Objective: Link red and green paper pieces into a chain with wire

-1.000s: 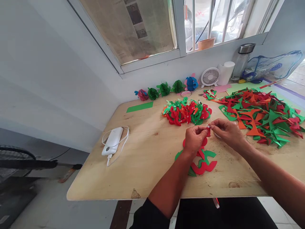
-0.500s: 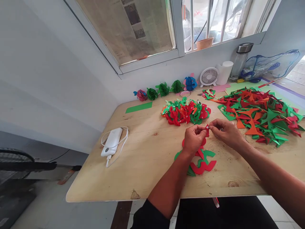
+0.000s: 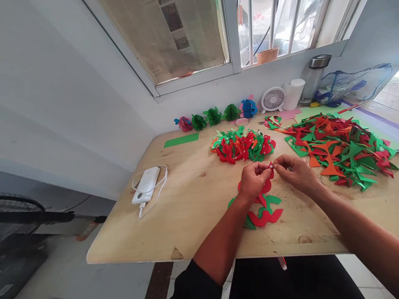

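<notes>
Between the fingertips of both hands is a small red paper piece (image 3: pixel 271 171) with a white spot on it. My left hand (image 3: pixel 254 179) pinches it from the left, and my right hand (image 3: pixel 293 171) pinches its edge from the right. Beneath and in front of the left wrist lie several red and green paper cutouts (image 3: pixel 265 216), partly hidden by the forearm. Just beyond the hands sits a heap of red and green paper shapes with white spots (image 3: pixel 243 146).
A large pile of red, green and orange paper scraps (image 3: pixel 339 149) covers the right side. Folded paper figures (image 3: pixel 213 116), a small white fan (image 3: pixel 273 99) and a glass bottle (image 3: pixel 314 81) line the wall. A white power bank (image 3: pixel 146 185) with its cable lies left, near a green strip (image 3: pixel 181 140).
Both hands stay almost in place, still pinching the red paper piece. Its white spot shows slightly differently between the fingertips.
</notes>
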The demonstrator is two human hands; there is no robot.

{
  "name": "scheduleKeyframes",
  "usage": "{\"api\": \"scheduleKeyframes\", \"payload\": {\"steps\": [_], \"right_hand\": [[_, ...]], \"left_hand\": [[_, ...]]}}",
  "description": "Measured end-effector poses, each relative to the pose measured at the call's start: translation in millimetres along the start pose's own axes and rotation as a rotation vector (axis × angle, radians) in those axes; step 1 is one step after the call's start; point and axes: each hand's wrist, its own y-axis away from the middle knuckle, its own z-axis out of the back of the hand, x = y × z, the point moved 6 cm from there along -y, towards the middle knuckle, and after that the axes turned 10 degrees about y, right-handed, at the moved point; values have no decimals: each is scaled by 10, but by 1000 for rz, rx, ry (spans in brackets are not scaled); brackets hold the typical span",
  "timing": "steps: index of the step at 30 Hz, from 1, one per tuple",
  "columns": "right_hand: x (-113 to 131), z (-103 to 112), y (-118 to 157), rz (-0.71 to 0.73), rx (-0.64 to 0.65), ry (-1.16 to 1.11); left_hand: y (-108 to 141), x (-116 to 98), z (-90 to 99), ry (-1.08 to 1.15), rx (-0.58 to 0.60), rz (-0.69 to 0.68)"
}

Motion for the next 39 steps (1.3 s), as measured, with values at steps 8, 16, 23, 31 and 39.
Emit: {"api": "scheduleKeyframes", "payload": {"steps": [8, 16, 23, 31, 39], "right_hand": [[12, 5, 3, 18, -13, 51], [57, 17, 20, 57, -34, 76], [120, 38, 37, 100, -56, 85], [177, 67, 49, 142, -89, 116], [171, 65, 57, 119, -95, 110]], "left_hand": [[-7, 3, 22, -48, -10, -28], [-23, 5, 30, -105, -15, -49], [-13, -49, 15, -154, -10, -89], [-7, -70, 5, -178, 3, -106], [-7, -73, 3, -209, 0, -131]]}}
